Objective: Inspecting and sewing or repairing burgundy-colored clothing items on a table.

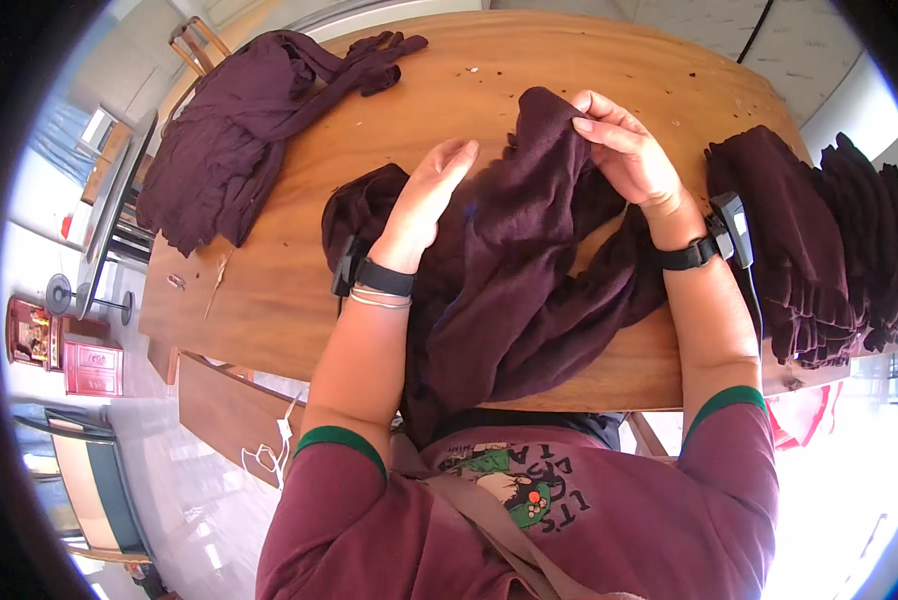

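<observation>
A dark maroon knitted garment [524, 262] lies bunched over the near edge of the wooden table [449, 82], part of it hanging towards my lap. My right hand [633, 154] pinches its raised far end between thumb and fingertips. At the garment's left side is my left hand [434, 187], its thumb and fingers close together; whether cloth lies between them is hidden. Both wrists wear black straps with small devices.
A heap of maroon garments [224, 127] covers the table's far left. Folded maroon garments [786, 240] stand in rows at the right edge. A small snipper-like tool [176, 282] and a string [218, 281] lie at the left. Below is a wooden bench [231, 397].
</observation>
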`<act>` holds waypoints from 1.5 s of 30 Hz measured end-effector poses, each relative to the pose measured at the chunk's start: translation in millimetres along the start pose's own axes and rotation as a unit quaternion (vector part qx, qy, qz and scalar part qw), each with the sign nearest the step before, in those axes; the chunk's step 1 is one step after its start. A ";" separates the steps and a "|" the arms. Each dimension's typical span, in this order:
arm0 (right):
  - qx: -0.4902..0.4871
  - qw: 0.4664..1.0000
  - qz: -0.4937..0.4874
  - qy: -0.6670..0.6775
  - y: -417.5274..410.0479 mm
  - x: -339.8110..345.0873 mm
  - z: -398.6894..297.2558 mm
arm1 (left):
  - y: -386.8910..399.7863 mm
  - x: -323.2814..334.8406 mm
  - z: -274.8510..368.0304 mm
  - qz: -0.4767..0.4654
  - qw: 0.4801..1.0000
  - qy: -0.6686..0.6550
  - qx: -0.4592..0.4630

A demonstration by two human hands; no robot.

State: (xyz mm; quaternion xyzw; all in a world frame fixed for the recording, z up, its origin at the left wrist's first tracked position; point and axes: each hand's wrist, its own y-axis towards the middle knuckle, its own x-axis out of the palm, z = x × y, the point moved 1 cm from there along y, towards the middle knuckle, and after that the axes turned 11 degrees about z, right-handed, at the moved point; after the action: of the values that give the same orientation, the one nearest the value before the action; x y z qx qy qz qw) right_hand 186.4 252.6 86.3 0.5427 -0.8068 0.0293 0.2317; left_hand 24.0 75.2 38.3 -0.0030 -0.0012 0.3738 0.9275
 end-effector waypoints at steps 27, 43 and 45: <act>-0.284 0.772 0.009 -0.569 -17.8 50.3 21.3 | -27.1 25.2 10.9 -0.044 0.989 -0.092 0.110; -0.117 0.785 -0.224 -0.565 -52.2 106.3 32.7 | 19.3 -62.8 -6.0 0.246 0.926 -0.245 0.147; -0.105 0.808 -0.143 -0.562 -44.0 96.2 41.1 | 10.6 -43.2 3.1 0.211 0.943 -0.204 0.159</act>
State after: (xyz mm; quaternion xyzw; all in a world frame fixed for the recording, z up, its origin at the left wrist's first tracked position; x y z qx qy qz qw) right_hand 182.2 139.4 79.7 0.5461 -0.7074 -0.3992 -0.2048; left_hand -14.4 52.9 41.3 0.2203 -0.1303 0.5486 0.7959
